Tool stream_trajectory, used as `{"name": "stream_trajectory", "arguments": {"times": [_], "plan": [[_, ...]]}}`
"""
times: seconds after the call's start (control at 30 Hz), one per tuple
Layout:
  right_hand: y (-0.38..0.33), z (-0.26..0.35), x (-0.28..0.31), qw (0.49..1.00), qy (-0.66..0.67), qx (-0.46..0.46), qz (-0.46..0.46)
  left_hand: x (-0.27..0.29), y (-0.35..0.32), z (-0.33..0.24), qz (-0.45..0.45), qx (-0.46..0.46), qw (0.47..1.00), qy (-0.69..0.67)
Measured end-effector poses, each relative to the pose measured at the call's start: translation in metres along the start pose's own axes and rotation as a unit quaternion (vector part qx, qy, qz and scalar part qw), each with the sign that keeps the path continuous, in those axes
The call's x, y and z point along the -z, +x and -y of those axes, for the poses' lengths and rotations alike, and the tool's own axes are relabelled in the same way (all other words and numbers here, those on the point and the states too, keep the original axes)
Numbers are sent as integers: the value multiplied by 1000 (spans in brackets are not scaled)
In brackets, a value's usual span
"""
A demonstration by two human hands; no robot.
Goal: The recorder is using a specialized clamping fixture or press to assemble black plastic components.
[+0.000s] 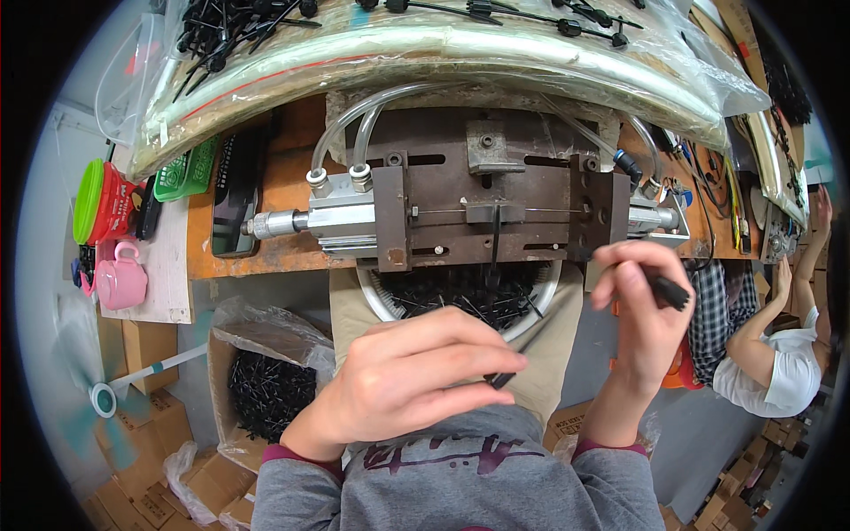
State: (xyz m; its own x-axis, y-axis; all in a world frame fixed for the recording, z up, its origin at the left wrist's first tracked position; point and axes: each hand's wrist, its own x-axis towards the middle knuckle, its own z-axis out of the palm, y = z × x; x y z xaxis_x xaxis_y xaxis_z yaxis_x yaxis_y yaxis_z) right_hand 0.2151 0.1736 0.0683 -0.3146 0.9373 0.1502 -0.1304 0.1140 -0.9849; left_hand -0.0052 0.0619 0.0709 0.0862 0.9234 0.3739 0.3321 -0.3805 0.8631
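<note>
My left hand (412,376) is closed, pinching a thin black plastic stem with a small thick end (500,380) over my lap. In my right hand (642,310), raised near the right end of the fixture, is a black plastic piece with a ridged end (669,293). In front of me stands a brown metal fixture (443,190) with a silver air cylinder (341,226) on the left and another cylinder (653,217) on the right. A black rod (495,239) hangs at the fixture's centre block. Beneath it, a white-rimmed bowl (379,301) of black parts sits on my lap.
Black stemmed parts (567,25) lie on a plastic-covered ledge (425,46) behind the fixture. A carton (221,389) of black pieces stands at left, near a pink cup (120,276) and green basket (186,170). Clear hoses (365,133) arch over the bench. Another person (770,372) sits at right.
</note>
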Motion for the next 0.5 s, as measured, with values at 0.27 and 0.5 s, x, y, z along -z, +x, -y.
{"name": "stream_trajectory", "arguments": {"times": [0.27, 0.5], "plan": [[-1, -11, -13, 992, 2, 123, -30, -38, 5, 38, -95, -22, 942, 321], [-7, -13, -19, 981, -113, 156, -37, -39, 21, 34, -52, -34, 898, 435]]}}
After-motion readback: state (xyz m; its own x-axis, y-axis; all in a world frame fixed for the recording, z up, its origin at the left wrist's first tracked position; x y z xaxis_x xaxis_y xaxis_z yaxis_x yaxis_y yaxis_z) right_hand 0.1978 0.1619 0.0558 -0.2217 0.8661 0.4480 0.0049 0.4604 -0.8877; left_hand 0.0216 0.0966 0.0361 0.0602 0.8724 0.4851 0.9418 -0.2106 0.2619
